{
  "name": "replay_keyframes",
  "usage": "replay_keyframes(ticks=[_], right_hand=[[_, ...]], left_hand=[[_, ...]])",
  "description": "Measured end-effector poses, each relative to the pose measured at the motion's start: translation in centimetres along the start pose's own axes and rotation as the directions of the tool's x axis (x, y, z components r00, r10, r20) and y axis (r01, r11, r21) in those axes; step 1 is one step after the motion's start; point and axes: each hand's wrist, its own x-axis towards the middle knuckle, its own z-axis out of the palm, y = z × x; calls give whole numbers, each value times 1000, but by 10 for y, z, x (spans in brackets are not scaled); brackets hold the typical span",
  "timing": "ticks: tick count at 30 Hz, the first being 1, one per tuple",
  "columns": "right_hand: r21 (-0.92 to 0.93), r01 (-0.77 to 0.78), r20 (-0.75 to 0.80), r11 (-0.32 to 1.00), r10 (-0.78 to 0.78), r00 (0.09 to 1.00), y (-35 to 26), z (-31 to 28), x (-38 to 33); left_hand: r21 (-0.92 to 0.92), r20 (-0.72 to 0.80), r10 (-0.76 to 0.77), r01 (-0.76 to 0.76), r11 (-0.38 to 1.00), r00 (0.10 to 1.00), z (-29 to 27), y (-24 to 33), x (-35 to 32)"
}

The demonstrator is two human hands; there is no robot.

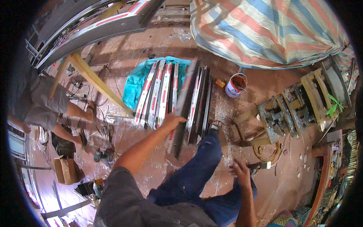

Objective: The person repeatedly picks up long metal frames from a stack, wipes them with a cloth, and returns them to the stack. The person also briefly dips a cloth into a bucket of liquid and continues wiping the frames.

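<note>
My left hand [174,122] reaches forward and is closed round a long dark metal profile [184,108], which stands slanted and a little blurred. Beside it on the right lie several similar dark profiles [204,100] with white and red tape. To the left, more taped strips [164,94] rest fanned out over a turquoise sheet [130,84]. My right hand [241,173] hangs low near my right knee, its fingers apart and nothing in them. Next to it on the floor is a dark tool with a white end [261,165], too small to name surely.
A paint bucket [235,86] stands beyond the profiles. Stained wooden frames [289,108] and a coiled hose [268,153] lie right. Striped tarpaulin [264,32] covers something behind. Left are a wooden leg [98,85], another person's legs [72,113] and a cardboard box [65,171].
</note>
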Motion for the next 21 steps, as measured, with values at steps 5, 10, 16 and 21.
replay_keyframes(ticks=[5,10,16,21], right_hand=[[-4,-283,-63,959,282,957,121,-22,13],[-486,-405,-46,775,440,897,156,-28,35],[-69,-429,80,901,433,898,142,-17,61],[39,-516,73,856,513,855,130,-15,72]], left_hand=[[315,-320,-164,268,910,933,-48,-104,135],[326,-449,-197,365,872,872,-72,-169,207],[728,-547,200,344,593,813,16,-191,232],[328,-9,65,-59,943,998,197,-194,217]])
